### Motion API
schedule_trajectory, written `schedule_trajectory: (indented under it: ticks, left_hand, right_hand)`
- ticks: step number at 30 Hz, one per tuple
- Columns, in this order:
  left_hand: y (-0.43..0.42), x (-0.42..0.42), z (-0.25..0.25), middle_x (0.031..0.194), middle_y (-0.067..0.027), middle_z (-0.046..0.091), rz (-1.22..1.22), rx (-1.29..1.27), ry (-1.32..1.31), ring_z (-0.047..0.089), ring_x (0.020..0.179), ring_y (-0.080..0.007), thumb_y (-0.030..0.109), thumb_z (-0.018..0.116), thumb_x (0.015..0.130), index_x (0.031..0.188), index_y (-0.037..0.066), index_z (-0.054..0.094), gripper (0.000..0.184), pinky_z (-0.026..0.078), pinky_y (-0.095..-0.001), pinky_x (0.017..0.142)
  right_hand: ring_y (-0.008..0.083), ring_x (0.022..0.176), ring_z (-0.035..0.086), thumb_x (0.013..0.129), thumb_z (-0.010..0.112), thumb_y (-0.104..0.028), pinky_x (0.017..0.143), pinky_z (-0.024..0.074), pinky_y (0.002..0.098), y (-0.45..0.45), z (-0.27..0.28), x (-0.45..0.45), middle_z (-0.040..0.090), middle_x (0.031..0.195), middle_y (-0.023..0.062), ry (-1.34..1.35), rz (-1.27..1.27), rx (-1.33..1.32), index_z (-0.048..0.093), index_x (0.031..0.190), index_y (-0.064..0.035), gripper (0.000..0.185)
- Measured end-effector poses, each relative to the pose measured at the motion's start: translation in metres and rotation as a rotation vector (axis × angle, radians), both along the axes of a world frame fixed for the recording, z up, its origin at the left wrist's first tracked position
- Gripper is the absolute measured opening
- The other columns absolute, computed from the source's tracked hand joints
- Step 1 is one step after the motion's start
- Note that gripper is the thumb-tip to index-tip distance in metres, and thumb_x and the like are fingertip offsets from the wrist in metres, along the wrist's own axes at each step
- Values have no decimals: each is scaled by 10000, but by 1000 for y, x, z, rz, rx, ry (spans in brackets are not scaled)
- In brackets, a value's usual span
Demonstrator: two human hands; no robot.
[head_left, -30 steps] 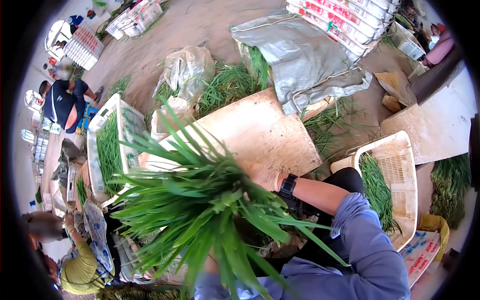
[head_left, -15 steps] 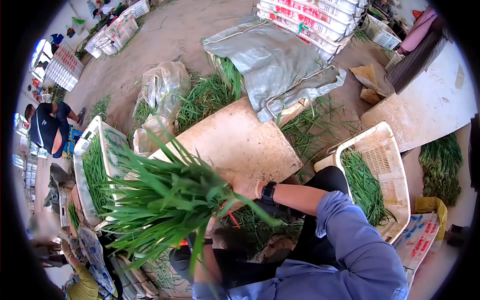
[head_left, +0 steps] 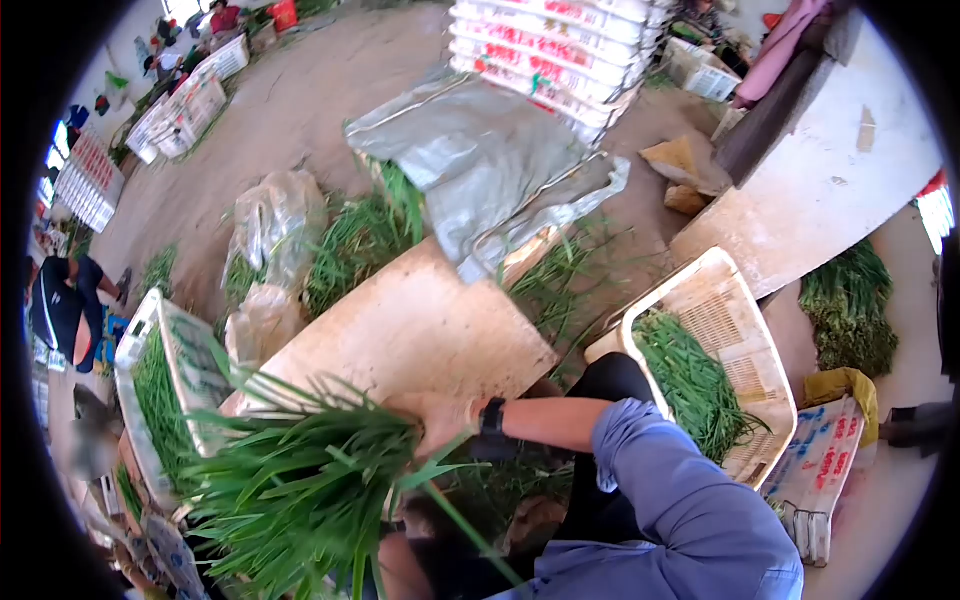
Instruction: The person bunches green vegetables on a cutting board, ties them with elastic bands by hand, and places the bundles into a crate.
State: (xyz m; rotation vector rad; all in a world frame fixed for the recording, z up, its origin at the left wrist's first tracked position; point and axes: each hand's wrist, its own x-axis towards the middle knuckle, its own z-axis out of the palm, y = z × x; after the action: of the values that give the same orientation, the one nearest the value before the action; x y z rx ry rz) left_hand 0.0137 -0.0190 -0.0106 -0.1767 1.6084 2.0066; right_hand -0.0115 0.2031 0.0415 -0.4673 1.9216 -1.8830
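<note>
bunch (head_left: 290, 470), one — right fingers (head_left: 410, 404) clasp it; left fingers hidden, can't tell — two crates (head_left: 758, 365) flanking

We see one thick bunch of green leaves (head_left: 290, 480), long and narrow, gathered at its right end in our right hand (head_left: 437, 420). The loose blades fan out leftward and downward, overlapping the pale board's (head_left: 420, 330) near edge in our view.

Leaf bunch (head_left: 300, 470) at near left edge of tabletop (head_left: 430, 330); leaf-filled crate (head_left: 197, 352) to left, leaf-filled basket (head_left: 748, 322) to right; sheet (head_left: 490, 150) behind tabletop, crate stack (head_left: 555, 55) behind sheet.
</note>
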Motion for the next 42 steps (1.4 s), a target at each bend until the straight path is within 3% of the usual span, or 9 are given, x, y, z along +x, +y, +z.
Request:
schedule_trajectory:
  ticks: [5,8,12,20,27,32,35,40,42]
  left_hand:
    - [6,-2,-4,1215,-96,734,-3,7,-19,699,1067,-224,38,834,870,1321,10,679,478,594,-384,920]
    - [10,-4,-4,1224,-97,733,-6,8,-23,696,1078,-225,34,837,862,1325,7,676,491,589,-387,929]
    - [6,-3,-4,1236,-98,732,0,18,-13,693,1092,-227,28,842,851,1330,3,672,509,583,-391,942]
    - [-28,13,-15,1261,-101,730,13,0,137,687,1120,-230,18,851,828,1340,-6,664,545,569,-398,968]
    - [9,22,13,1421,-80,646,102,178,-263,602,1286,-203,288,812,972,1507,-15,547,669,485,-358,1087]
    - [-2,22,29,1340,-115,670,-76,-48,-279,666,1149,-190,660,696,973,1557,66,518,851,589,-392,919]
    - [-15,11,43,1229,-147,688,-166,-193,-320,715,994,-204,677,693,967,1547,38,521,880,616,-368,821]
    - [-8,8,54,684,7,630,37,-396,-169,589,578,-89,381,766,1016,892,34,689,377,427,-243,520]
    - [-7,9,48,670,13,615,34,-254,-101,559,559,-80,311,790,1002,861,51,673,318,401,-240,502]
  right_hand:
    - [161,1256,620,750,932,-90,1093,506,322,-2,-3,5,671,1388,106,-83,-11,-257,514,1451,-22,820]
    - [188,1298,613,792,956,-296,1110,508,367,2,12,9,635,1438,124,-223,53,-407,523,1453,-22,836]
    - [191,1252,643,788,944,-265,1090,519,375,-10,-44,3,699,1340,116,-56,-38,-211,544,1463,-33,818]
    - [301,1140,713,803,891,-371,1033,541,436,18,12,-20,752,1246,180,33,108,286,604,1412,-25,757]
    - [224,1295,607,961,808,-318,1147,457,382,25,-9,-5,681,1417,145,-288,67,127,572,1510,-18,669]
    - [456,1193,688,851,707,-784,1036,538,452,43,-22,-24,720,1259,307,-67,232,661,654,1351,44,969]
    - [443,1114,718,848,715,-772,971,558,481,56,-25,-34,753,1160,278,-31,48,829,717,1208,39,887]
    - [242,933,724,919,847,-236,842,573,379,46,5,-34,772,1009,147,-19,-58,460,738,1164,-9,351]
    - [158,853,665,956,815,-208,783,563,342,34,7,-29,739,959,74,-98,-42,361,730,1205,-45,309]
